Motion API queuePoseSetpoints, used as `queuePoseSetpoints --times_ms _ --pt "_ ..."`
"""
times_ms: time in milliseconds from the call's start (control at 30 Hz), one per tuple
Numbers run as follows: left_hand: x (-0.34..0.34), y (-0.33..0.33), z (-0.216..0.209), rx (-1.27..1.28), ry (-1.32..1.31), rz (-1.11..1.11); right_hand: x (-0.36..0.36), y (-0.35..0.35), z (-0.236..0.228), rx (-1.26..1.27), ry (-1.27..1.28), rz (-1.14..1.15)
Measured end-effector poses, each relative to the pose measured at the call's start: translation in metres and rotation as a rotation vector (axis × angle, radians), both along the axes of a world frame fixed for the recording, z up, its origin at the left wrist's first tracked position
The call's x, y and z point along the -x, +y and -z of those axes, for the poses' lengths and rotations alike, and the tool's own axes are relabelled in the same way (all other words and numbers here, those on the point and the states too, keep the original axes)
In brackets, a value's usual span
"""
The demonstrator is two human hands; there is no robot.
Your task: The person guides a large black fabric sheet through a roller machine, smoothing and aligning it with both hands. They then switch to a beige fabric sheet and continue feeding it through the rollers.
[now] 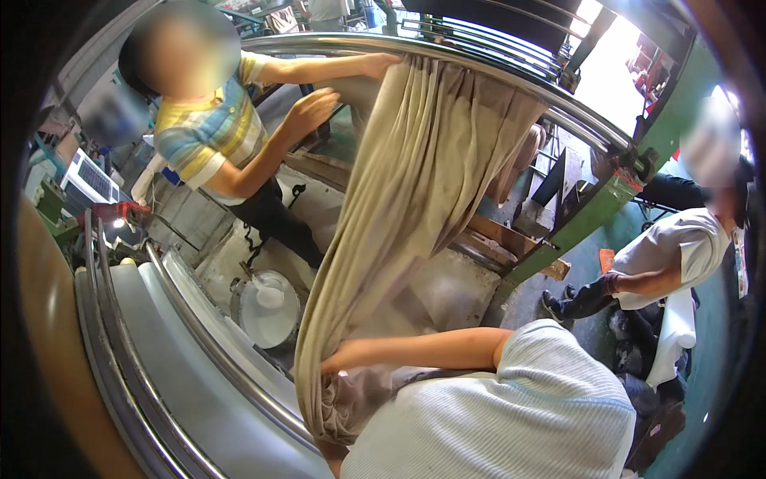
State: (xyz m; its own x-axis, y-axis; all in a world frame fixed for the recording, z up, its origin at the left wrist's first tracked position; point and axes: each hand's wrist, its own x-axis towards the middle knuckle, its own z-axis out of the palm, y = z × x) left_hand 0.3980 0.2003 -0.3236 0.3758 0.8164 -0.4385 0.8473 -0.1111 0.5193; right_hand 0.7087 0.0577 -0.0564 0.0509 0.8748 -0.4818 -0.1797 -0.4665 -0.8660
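A long, gathered length of beige cloth (399, 168) hangs over a shiny metal bar and sweeps down toward me. My right hand (339, 359), its arm coming from a white ribbed sleeve, closes on the lower part of the cloth; its fingertips are partly hidden in the folds. Below it, a little of my left arm (333, 455) shows at the bottom of the cloth, with the fingers out of sight. Across from me, a co-worker in a striped shirt has one hand (383, 64) on the cloth at the bar and the other hand (311, 112) raised beside it.
The metal bar (335, 44) runs across the top to a green frame post (590, 207). Large pale rollers (183, 383) with metal rails lie at left. A white round bucket (270, 307) stands on the floor behind them. Another person (662, 255) is at right.
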Motion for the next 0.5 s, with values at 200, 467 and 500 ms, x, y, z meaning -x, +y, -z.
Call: queuePoseSetpoints --times_ms 200,467,500 --pt "0.084 0.003 0.008 0.231 0.091 -0.066 -0.083 -0.046 0.125 -0.324 0.077 0.922" --pt "0.044 0.039 0.013 0.703 -0.268 0.089 -0.179 -0.107 0.087 -0.555 0.322 1.631" --pt "0.036 0.041 0.007 0.758 -0.344 0.097 -0.165 -0.091 0.085 -0.503 0.088 1.6"
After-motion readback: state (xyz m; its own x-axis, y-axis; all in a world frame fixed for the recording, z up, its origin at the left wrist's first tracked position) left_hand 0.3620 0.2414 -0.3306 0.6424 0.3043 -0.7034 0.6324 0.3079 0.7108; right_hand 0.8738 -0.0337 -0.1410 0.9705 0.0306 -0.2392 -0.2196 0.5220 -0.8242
